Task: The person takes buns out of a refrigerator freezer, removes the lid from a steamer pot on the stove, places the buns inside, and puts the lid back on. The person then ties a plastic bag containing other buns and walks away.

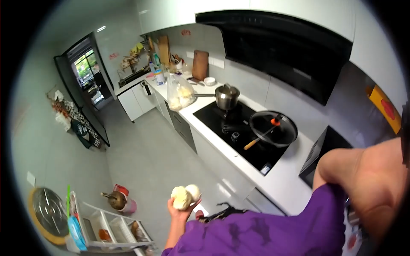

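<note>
Low in the middle of the head view, my left hand [179, 212] is closed from below around two pale, rounded, bun-like pieces [182, 199]. The nearer piece is yellowish and lumpy; a whiter, smoother one rests against its right side. They are held up in front of my purple shirt, above the floor. My bare right arm [363, 175] bends out at the right edge, and its hand is out of the picture. A clear plastic bag [181, 94] with similar pale lumps stands on the counter.
On the black cooktop [213, 117] stand a long-handled steel pot [226, 97] and a glass-lidded pan [273, 129]. A range hood [282, 51] juts out above. At the lower left are a storage rack [102, 243] and a large round lid [48, 213]. A door [83, 102] stands open.
</note>
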`<state>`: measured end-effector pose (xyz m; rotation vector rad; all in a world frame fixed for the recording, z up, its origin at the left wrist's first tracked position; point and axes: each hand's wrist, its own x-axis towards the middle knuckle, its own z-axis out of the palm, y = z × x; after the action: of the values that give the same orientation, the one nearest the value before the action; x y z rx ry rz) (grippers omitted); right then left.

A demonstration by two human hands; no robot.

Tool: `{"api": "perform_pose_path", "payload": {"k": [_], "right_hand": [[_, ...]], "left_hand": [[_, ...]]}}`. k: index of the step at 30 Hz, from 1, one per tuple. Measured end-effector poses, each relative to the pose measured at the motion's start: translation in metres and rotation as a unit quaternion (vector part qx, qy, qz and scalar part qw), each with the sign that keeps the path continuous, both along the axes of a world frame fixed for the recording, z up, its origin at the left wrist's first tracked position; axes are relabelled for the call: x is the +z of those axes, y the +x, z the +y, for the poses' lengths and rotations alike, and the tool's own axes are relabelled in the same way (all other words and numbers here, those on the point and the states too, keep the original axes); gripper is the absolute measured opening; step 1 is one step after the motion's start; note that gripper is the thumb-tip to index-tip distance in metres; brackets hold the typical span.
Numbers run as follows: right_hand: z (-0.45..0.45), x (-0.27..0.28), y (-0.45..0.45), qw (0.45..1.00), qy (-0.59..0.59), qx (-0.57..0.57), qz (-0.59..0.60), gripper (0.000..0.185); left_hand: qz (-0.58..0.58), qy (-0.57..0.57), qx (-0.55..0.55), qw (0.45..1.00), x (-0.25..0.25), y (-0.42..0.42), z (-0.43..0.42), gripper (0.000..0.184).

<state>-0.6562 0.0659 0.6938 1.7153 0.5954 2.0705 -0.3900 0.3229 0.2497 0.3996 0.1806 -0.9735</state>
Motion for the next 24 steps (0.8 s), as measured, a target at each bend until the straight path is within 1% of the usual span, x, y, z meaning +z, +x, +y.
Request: {"api": "perform_pose_path", "payload": {"k": [2,5,7,8,9,10,12,13,16,17,20,21,24], "right_hand": [[-0.005,0.010,0.046,0.999,0.016,-0.043,-0.011,0.023],[-0.037,0.040,0.118,0.990,0.003,-0.138,-0.022,0.022],[-0.074,0.059,0.166,0.974,-0.005,-0.228,-0.016,0.022],[-0.074,0.063,0.190,0.963,0.121,-0.230,0.069,0.020],[-0.073,0.067,0.215,0.928,0.248,-0.243,0.137,0.024],[-0.112,0.074,0.229,0.910,0.298,-0.225,0.179,0.023],[-0.194,0.083,0.237,0.896,0.164,-0.377,0.169,0.018],[-0.205,0.085,0.241,0.854,0.145,-0.482,0.132,0.015],[-0.265,0.105,0.252,0.812,0.109,-0.562,0.119,0.020],[-0.280,0.110,0.257,0.819,0.066,-0.560,0.108,0.030],[-0.316,0.120,0.269,0.796,0.060,-0.594,0.097,0.040],[-0.330,0.123,0.272,0.773,0.056,-0.624,0.098,0.051],[-0.352,0.128,0.280,0.733,0.086,-0.665,0.117,0.056]], "left_hand": [[-0.003,0.067,0.011,0.998,0.001,0.044,-0.021,0.063],[0.047,0.017,-0.051,0.997,0.015,0.105,-0.050,0.061],[0.028,0.014,-0.087,0.996,0.025,0.142,-0.068,0.061],[0.023,0.005,-0.108,0.994,0.023,0.160,-0.076,0.062],[0.018,0.008,-0.121,0.992,0.021,0.177,-0.087,0.062],[0.013,0.013,-0.133,0.991,0.021,0.190,-0.095,0.061],[0.016,0.018,-0.150,0.988,0.021,0.209,-0.115,0.061],[0.023,0.021,-0.157,0.987,0.022,0.216,-0.123,0.062],[0.029,0.014,-0.174,0.984,0.026,0.238,-0.159,0.062],[0.032,0.010,-0.179,0.983,0.024,0.241,-0.172,0.062],[0.029,-0.001,-0.191,0.981,0.030,0.245,-0.206,0.064],[0.030,-0.005,-0.197,0.980,0.036,0.247,-0.215,0.064],[0.029,-0.007,-0.204,0.978,0.051,0.254,-0.242,0.064]]}}
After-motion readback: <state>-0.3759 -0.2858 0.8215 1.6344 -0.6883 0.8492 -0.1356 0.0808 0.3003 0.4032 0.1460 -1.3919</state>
